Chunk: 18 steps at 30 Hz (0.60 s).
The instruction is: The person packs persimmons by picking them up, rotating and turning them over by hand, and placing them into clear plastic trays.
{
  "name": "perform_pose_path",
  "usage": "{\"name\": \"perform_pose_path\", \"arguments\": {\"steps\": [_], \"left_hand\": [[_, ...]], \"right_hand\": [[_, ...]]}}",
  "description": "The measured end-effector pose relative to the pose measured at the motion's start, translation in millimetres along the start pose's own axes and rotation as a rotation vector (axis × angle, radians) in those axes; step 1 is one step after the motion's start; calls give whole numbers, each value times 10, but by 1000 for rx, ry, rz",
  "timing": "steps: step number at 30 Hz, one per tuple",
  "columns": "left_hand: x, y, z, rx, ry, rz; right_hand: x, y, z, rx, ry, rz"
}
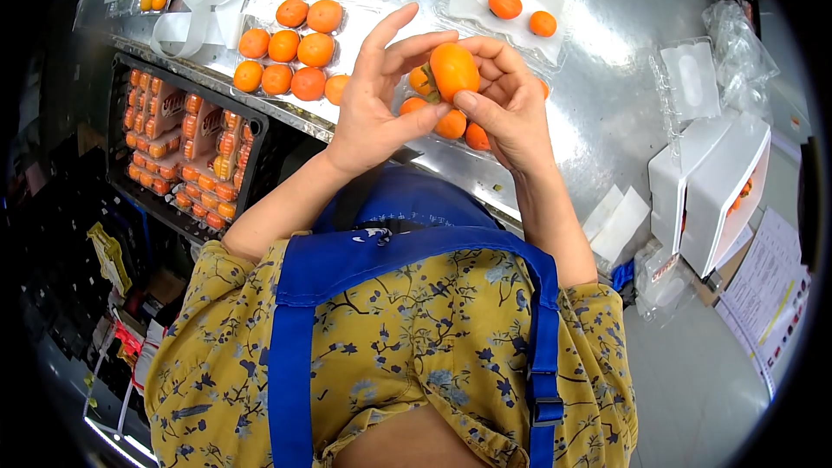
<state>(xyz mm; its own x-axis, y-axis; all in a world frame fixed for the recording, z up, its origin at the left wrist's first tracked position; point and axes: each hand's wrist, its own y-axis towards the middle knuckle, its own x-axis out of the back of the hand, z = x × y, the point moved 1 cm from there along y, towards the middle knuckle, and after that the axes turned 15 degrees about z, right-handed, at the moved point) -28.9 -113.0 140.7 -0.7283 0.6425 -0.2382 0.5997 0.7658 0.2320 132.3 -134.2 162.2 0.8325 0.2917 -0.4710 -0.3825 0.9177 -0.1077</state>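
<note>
A smooth orange persimmon (455, 72) is held up in front of me between both hands, over the near edge of the metal table. My right hand (511, 95) grips its right side with thumb and bent fingers. With thumb tip below and fingertips above, my left hand (381, 95) pinches at its left side, by the green-brown leafy cap; the index finger sticks up. Another orange fruit (421, 81) shows behind the cap, and I cannot tell what supports it. Below the hands lie several more persimmons (451, 125), partly covered by them.
Several persimmons (282, 46) sit in rows at the left on the metal table (607, 61). Behind is a lined clear tray (537, 22) with two persimmons (505, 4). A black crate (186, 156) of packed fruit stands lower left. White boxes (702, 182) stand right, near plastic wrap (737, 52).
</note>
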Motion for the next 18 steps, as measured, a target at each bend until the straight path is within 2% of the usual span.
{"name": "perform_pose_path", "arguments": {"steps": [4,7,10,13,18], "left_hand": [[16,-20,2,24,-39,16],[38,-49,-1,119,-164,5],[72,-57,36,193,-255,-14],[44,-40,-6,236,-284,-28],[56,-45,64,212,59,-76]], "right_hand": [[34,-7,7,18,-20,-8],[5,1,27,32,-114,-39],[40,11,-57,154,-560,-90],[33,37,-90,215,-730,-146],[-16,54,-21,216,-1018,-155]]}}
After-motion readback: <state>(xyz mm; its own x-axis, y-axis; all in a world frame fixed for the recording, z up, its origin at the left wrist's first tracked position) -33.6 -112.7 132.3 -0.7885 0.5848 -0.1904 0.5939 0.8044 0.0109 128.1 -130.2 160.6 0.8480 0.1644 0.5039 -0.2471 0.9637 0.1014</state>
